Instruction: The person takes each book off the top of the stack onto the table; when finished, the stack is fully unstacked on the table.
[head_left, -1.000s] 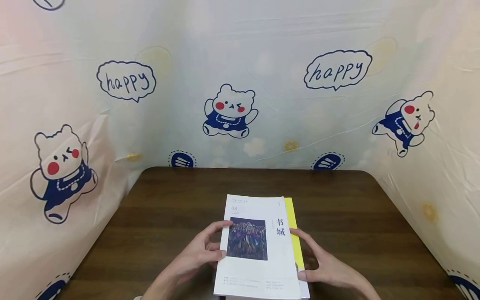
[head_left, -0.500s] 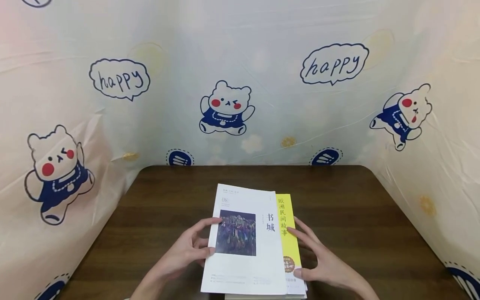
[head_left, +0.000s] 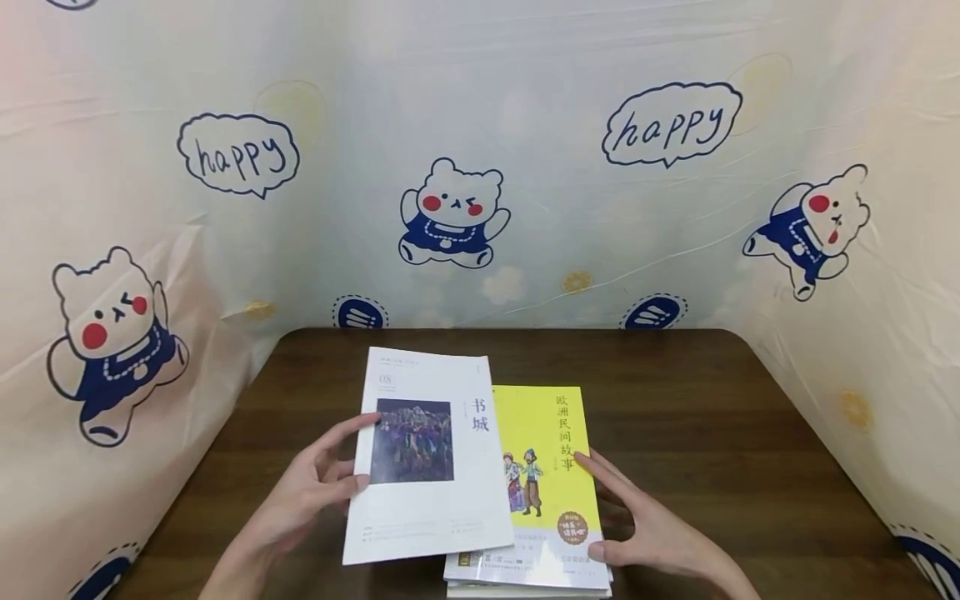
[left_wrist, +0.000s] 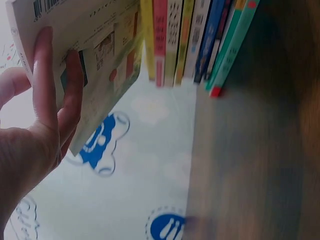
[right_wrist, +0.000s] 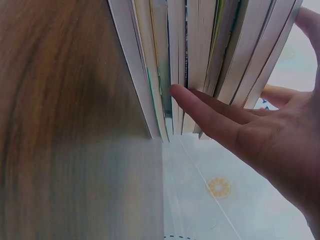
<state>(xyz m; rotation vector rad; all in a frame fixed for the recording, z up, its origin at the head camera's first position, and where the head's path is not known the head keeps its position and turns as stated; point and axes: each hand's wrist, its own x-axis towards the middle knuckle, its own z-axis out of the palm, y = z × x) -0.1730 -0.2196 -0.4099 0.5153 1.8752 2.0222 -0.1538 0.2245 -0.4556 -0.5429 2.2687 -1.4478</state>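
Observation:
In the head view, my left hand (head_left: 303, 492) pinches the left edge of a white paperback (head_left: 427, 517) with a dark picture on its cover. The left wrist view shows its back cover (left_wrist: 95, 30) with fingers spread beneath. This paperback is raised to the left and partly covers a yellow book (head_left: 551, 492), the top of a tall book stack (left_wrist: 175, 45) whose coloured spines face the left wrist camera. My right hand (head_left: 652, 529) touches the stack's right side, fingers fairly straight along the page edges (right_wrist: 200, 50), with fingertips at the yellow cover's edge.
The stack stands on a dark wooden table (head_left: 712, 417) near its front. A pale printed cloth (head_left: 555, 208) with bears and "happy" bubbles hangs around the back and sides of the table.
My left hand has slid the white paperback leftward off the stack, uncovering much of the yellow book's cover. The right hand has stayed at the stack's right side.

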